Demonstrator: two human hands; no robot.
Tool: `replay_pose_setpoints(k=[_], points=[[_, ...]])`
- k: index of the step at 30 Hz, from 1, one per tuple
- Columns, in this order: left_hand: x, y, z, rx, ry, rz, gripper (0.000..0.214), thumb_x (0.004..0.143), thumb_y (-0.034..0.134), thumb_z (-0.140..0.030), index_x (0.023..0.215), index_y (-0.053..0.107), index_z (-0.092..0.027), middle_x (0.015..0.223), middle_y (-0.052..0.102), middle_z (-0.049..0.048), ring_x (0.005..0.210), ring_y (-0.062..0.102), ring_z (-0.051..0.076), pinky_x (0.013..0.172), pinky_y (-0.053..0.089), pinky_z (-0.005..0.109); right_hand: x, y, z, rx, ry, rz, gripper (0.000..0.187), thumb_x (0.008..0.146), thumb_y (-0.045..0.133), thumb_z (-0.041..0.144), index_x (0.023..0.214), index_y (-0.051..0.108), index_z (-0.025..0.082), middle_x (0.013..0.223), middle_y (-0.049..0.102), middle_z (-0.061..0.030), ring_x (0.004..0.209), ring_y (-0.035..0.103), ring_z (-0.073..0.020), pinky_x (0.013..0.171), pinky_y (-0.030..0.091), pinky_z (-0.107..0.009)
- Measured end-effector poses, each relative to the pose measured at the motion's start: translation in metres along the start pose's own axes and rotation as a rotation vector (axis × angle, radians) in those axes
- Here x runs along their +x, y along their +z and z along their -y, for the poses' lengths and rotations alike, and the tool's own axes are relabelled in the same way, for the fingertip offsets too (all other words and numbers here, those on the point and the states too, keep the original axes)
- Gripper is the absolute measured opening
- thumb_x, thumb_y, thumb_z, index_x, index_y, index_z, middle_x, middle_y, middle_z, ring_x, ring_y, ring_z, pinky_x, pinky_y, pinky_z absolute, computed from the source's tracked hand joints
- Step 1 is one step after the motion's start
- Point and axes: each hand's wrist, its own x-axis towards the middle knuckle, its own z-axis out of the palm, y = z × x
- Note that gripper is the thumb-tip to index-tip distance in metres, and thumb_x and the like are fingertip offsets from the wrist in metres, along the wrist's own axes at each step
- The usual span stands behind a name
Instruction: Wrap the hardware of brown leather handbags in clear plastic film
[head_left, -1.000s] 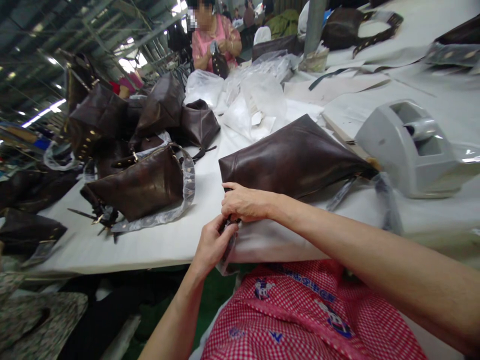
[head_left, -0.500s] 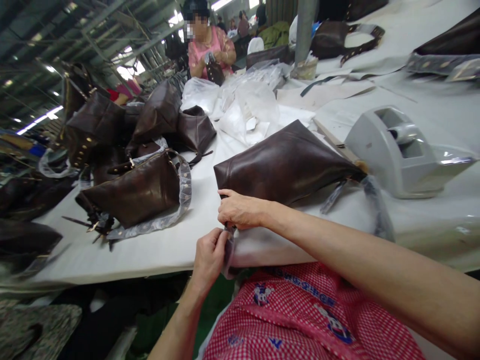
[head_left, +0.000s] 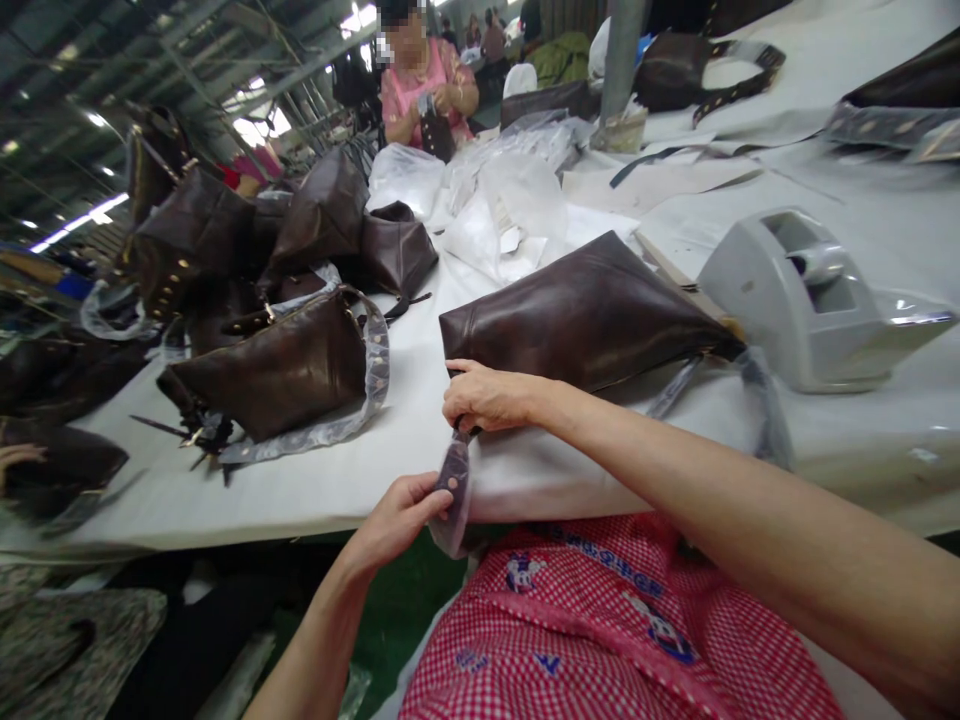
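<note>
**Right hand** [head_left: 487,398]: resting on the worktop [head_left: 337,490] at the near corner of the brown bag [head_left: 577,315]. Grip closed, fingers curled down over the top end of the strap [head_left: 454,478] and pinning it at the worktop's edge.

**Left hand** [head_left: 397,515]: hanging below the worktop's edge, grip closed. Pinching the strap's lower end between thumb and fingertips, through what looks like a clear plastic sleeve.

**Change over the last half second:** dropping down and away from the right hand, where it was previously pressed close against it. Now showing a length of sleeved strap between the two hands, seemingly being drawn out straight.

**Brown bag:** lying on its side just beyond the right hand, apparently not shifting.

**Also in view:**
- tape dispenser [head_left: 810,290], grey, standing to the right of the brown bag
- second bag [head_left: 277,370], lying to the left with its handle wrapped in plastic
- heap of bags [head_left: 210,240], piling up behind the second bag
- clear plastic bags [head_left: 517,200], lying further back
- co-worker [head_left: 424,75], sitting at the far end and handling a dark item
- checked garment [head_left: 600,640], red, filling the foreground
</note>
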Motion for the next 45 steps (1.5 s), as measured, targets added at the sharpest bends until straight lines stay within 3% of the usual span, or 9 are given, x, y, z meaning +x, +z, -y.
replay_pose_setpoints(k=[4,7,9,15,20,27,35,40,45], points=[[0.01,0.009,-0.002,-0.17,0.032,-0.135,0.032,0.074,0.066,-0.043,0.062,0.058,-0.014,0.058,0.057,-0.0008,0.056,0.051,0.011,0.054,0.038,0.021,-0.01,-0.003,0.021,-0.007,0.132,-0.312,0.01,0.084,0.057,0.013,0.082,0.067,0.017,0.086,0.066,-0.005,0.09,0.058,-0.0189,0.103,0.032,-0.044],[0.024,0.011,-0.018,-0.408,0.04,-0.17,0.034,0.069,0.071,-0.046,0.069,0.061,-0.014,0.062,0.064,0.0021,0.058,0.06,0.015,0.056,0.045,0.024,-0.03,0.0,0.062,0.195,0.437,-0.736,0.015,0.092,0.048,0.02,0.092,0.063,0.018,0.097,0.065,-0.0078,0.094,0.057,-0.019,0.089,0.043,-0.034],[0.032,0.01,-0.033,-0.518,0.066,-0.176,0.034,0.067,0.073,-0.045,0.074,0.063,-0.013,0.065,0.067,0.0043,0.06,0.063,0.017,0.057,0.048,0.025,-0.043,0.009,0.093,0.458,0.691,-0.9,0.019,0.094,0.046,0.03,0.088,0.06,0.019,0.083,0.064,-0.0037,0.081,0.058,-0.0166,0.078,0.046,-0.03],[0.048,0.014,-0.065,-0.541,0.203,-0.215,0.03,0.068,0.068,-0.041,0.07,0.063,-0.012,0.061,0.066,0.0051,0.053,0.06,0.014,0.049,0.046,0.023,-0.047,0.057,0.148,1.147,0.869,-0.713,0.036,0.079,0.062,0.051,0.089,0.056,0.017,0.078,0.065,-0.0015,0.068,0.058,-0.014,0.062,0.047,-0.026],[0.076,0.0,-0.066,-0.274,0.31,-0.463,0.025,0.073,0.059,-0.037,0.063,0.058,-0.014,0.053,0.057,-0.0013,0.045,0.051,0.009,0.042,0.037,0.018,-0.062,0.057,0.16,1.53,0.849,-0.558,0.047,0.073,0.066,0.059,0.081,0.057,0.014,0.069,0.068,-0.0045,0.054,0.058,-0.0123,0.05,0.043,-0.023],[0.125,-0.037,-0.055,-0.191,0.179,-0.563,0.011,0.068,0.06,-0.02,0.059,0.057,-0.014,0.049,0.057,-0.0001,0.046,0.058,0.014,0.047,0.047,0.023,-0.139,0.026,0.181,1.646,0.874,-0.544,0.044,0.067,0.08,0.046,0.087,0.059,0.013,0.07,0.071,-0.0063,0.06,0.066,-0.015,0.059,0.049,-0.025],[0.148,-0.046,-0.055,-0.187,0.06,-0.577,0.011,0.066,0.062,-0.01,0.057,0.057,-0.015,0.048,0.057,0.0,0.047,0.058,0.016,0.048,0.05,0.024,-0.223,0.008,0.224,1.721,1.026,-0.597,0.046,0.068,0.077,0.051,0.086,0.055,0.014,0.056,0.063,0.0003,0.042,0.058,-0.0095,0.044,0.045,-0.017],[0.149,-0.04,-0.049,-0.22,0.004,-0.564,0.013,0.069,0.062,-0.009,0.059,0.056,-0.015,0.049,0.055,-0.0008,0.046,0.057,0.015,0.047,0.052,0.026,-0.238,0.02,0.239,1.684,1.165,-0.596,0.041,0.076,0.071,0.05,0.083,0.054,0.014,0.055,0.063,0.0004,0.039,0.056,-0.007,0.041,0.043,-0.014],[0.145,-0.033,-0.049,-0.266,-0.062,-0.606,0.013,0.069,0.067,-0.012,0.063,0.055,-0.015,0.049,0.052,-0.002,0.047,0.056,0.015,0.045,0.052,0.026,-0.239,0.037,0.249,1.737,1.124,-0.499,0.042,0.079,0.067,0.051,0.092,0.055,0.014,0.061,0.068,-0.0033,0.041,0.058,-0.0085,0.041,0.042,-0.015]])
